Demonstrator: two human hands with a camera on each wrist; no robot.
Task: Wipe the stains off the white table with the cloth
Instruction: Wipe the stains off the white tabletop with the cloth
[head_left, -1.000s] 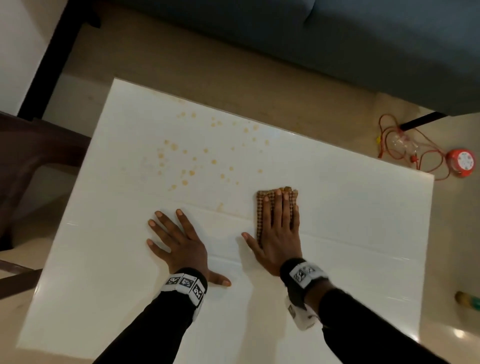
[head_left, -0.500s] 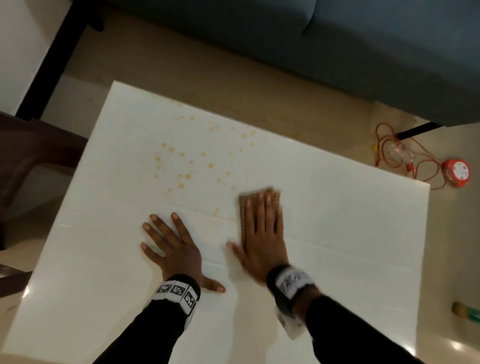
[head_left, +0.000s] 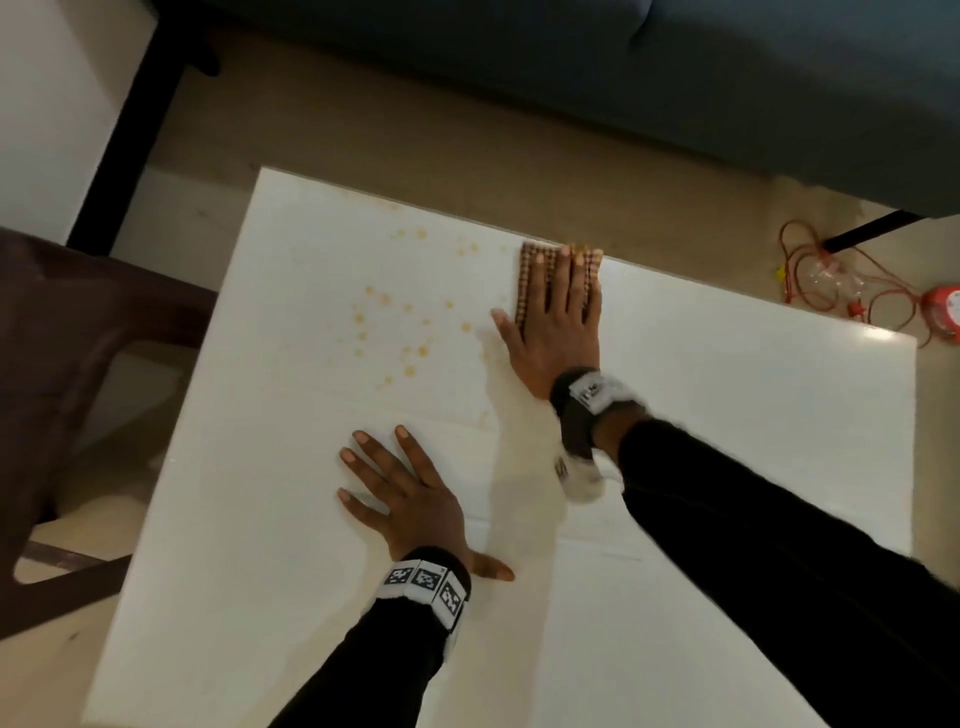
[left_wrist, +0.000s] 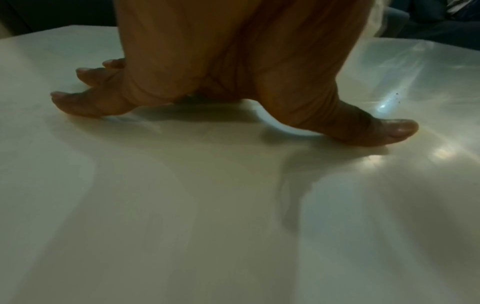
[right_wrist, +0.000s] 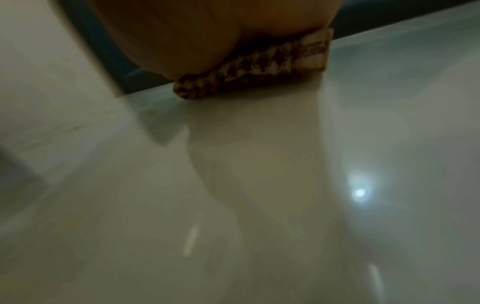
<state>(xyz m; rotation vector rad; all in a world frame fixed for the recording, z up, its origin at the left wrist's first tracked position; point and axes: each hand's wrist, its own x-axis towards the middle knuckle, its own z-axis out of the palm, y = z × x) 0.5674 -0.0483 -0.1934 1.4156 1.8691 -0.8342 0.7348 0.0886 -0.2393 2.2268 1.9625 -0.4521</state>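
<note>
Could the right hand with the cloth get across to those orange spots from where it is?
Probably yes. The right hand presses the cloth flat at the table's far edge; the stains lie beside it on bare table, nothing between.

Cloth (head_left: 531, 280) at table's (head_left: 727, 415) far edge, stains (head_left: 405, 332) left.

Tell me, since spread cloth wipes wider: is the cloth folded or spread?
Folded: the cloth shows stacked layers under the right hand.

A brown checked pattern is seen on the cloth (head_left: 531, 280); the white table (head_left: 727, 415) is speckled with orange-yellow stains (head_left: 410, 338); black sleeves (head_left: 779, 545) are worn.
</note>
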